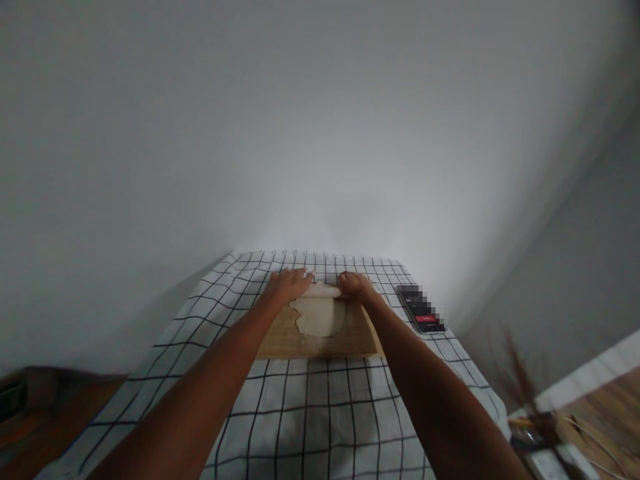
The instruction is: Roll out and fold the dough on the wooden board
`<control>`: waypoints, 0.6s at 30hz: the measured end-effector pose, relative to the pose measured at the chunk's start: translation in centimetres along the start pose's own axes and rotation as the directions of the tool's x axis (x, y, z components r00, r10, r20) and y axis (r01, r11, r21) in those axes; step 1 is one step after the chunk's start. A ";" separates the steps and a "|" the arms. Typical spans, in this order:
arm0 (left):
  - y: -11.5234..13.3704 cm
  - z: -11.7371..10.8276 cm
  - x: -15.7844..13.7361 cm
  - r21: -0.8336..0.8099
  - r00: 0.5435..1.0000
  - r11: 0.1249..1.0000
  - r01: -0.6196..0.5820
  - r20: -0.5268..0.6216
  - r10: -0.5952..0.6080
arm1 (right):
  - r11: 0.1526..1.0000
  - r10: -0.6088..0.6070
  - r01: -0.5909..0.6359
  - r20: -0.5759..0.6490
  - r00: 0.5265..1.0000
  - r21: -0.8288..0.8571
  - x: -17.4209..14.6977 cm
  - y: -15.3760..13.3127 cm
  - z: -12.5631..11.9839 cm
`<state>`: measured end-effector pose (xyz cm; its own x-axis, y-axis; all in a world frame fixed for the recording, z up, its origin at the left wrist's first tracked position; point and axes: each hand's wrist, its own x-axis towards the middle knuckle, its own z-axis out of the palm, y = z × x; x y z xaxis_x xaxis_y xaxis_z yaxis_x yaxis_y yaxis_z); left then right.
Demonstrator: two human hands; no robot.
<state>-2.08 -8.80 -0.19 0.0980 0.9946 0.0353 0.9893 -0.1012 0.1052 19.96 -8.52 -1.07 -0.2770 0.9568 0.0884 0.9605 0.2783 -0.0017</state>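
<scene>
Phone (421,308) beside board (320,343) — unobstructed.

A plain pale grey wall (320,120) fills the upper frame, brightest at centre. A table under a black-checked white cloth (320,413) sits below centre. Wooden flooring (610,400) shows at lower right, dark wood at lower left.

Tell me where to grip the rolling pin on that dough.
Probably at its two ends, from above: the rolling pin lies crosswise at the far edge of the dough, with the left hand and right hand pressing palm-down on either end, leaving only the middle visible.
</scene>
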 end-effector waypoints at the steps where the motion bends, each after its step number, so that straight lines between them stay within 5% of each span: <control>1: 0.0 0.0 -0.3 0.005 1.000 1.000 0.007 -0.005 -0.007 | 1.000 -0.006 0.006 -0.013 1.000 -0.001 -0.3 -0.1 0.0; 11: 0.5 -0.2 -5.2 0.170 0.984 0.976 -0.136 -0.091 0.152 | 0.999 0.031 -0.028 -0.071 0.997 0.037 -4.6 -0.9 -0.4; 18: 1.0 -0.4 -9.1 0.103 0.962 0.978 -0.179 -0.189 0.196 | 0.987 0.111 -0.095 -0.118 0.987 0.131 -7.6 -2.0 -1.2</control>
<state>-2.00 -17.92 -0.04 0.2675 0.9327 0.2421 0.9616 -0.2743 -0.0056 20.14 -16.42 -0.50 -0.1638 0.9651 0.2042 0.9708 0.1945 -0.1405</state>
